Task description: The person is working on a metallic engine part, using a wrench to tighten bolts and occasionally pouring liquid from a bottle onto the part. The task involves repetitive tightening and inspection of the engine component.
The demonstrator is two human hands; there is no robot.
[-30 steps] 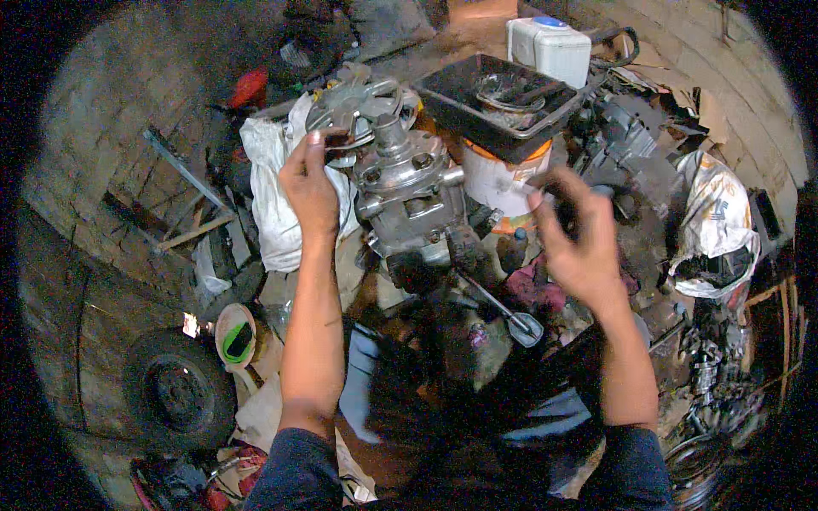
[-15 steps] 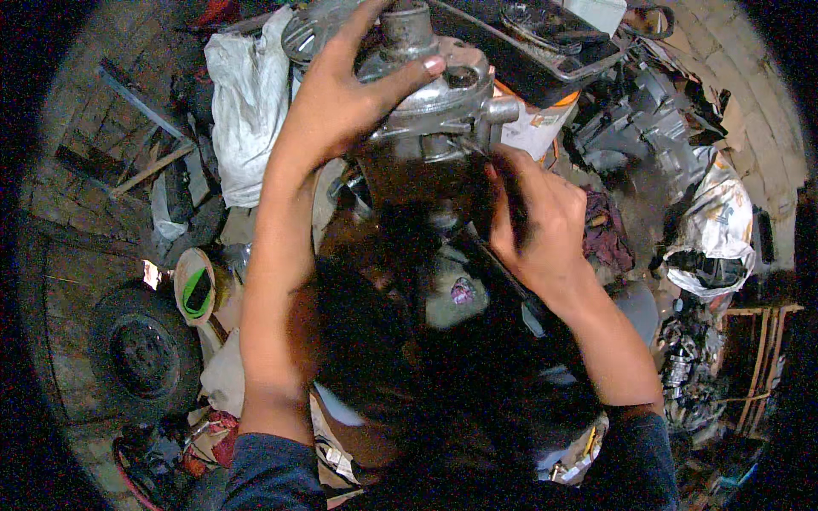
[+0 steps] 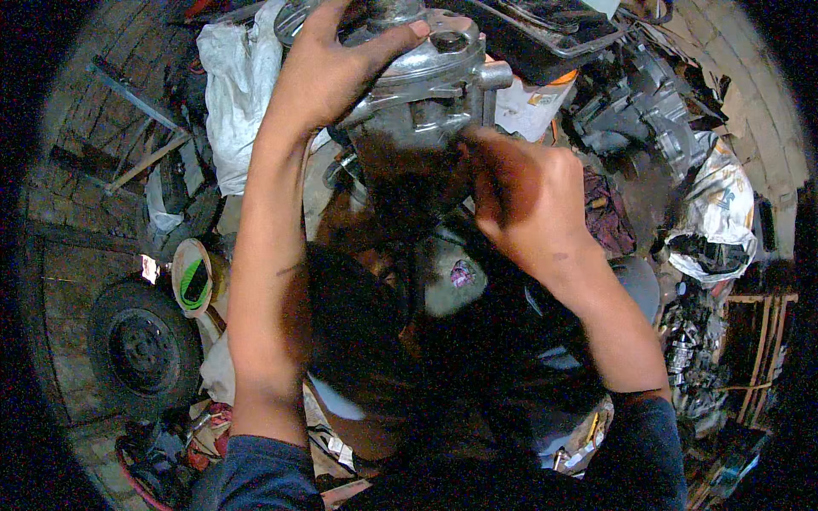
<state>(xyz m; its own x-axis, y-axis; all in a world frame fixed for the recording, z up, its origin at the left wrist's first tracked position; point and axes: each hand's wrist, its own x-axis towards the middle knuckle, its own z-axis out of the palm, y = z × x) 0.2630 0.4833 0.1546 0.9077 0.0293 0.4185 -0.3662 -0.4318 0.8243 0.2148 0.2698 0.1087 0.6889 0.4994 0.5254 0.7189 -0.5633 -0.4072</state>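
Note:
A silvery metal machine housing (image 3: 422, 85), with a round neck on top and a short side spout, stands before me at the top of the view; it looks like a gearbox or engine casing. Wrapped over its upper left side is my left hand (image 3: 328, 72), thumb lying across the top and the other fingertips cut off by the upper edge. Low on the housing's right side, my right hand (image 3: 528, 187) is closed, fingers curled in toward the dark underside. Shadow hides whatever lies in those fingers.
Behind the housing sits a black tray (image 3: 554, 43). More grey metal castings (image 3: 639, 111) and a white sack (image 3: 716, 204) lie on the right. To the left are a white bag (image 3: 239, 111), a tyre (image 3: 141, 349) and a bucket (image 3: 196, 277) with something green inside.
The housing and my left hand appear slightly higher and farther left in the view. My right hand has turned, its knuckles now higher and fingers closer under the housing.

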